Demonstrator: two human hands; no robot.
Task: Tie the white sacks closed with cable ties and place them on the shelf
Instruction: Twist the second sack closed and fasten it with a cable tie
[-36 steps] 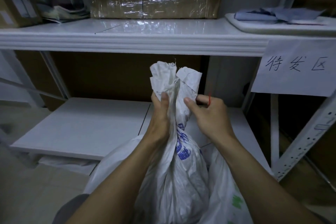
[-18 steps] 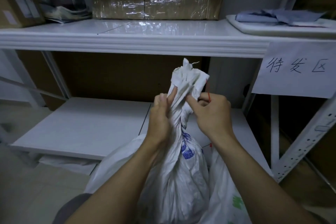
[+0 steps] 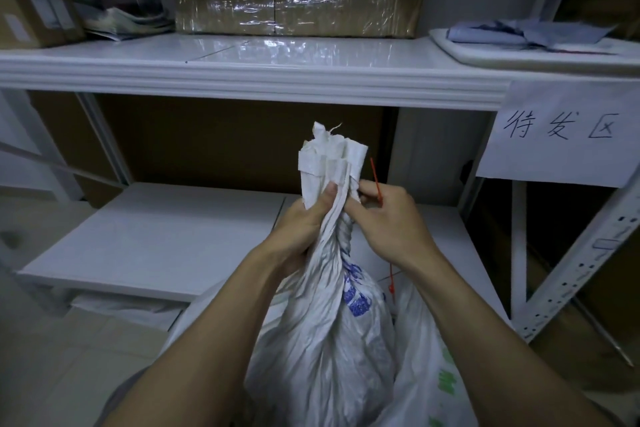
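White woven sack [image 3: 322, 333] stood upright in front of the person, its mouth gathered and twisted into a tight rope so that a tie could cinch it; the left hand [image 3: 299, 222] was closed round that twisted neck [image 3: 337, 215], thumb pressed against the bunched top, which looked meant to stop the twist from springing loose; the right hand [image 3: 391, 222] pinched the neck from the other side while also holding a red cable tie [image 3: 375, 180], one end standing up past the knuckles and the other seeming to hang below the wrist; the tie was not yet wrapped round the neck, so closing remained undone; a second sack [image 3: 433, 367] with green print lay just beside the first on its right; the lower shelf board [image 3: 166, 236] behind was bare, probably where the tied sack would go; a handwritten paper sign [image 3: 561, 135] hung from the upper shelf [image 3: 242, 83].
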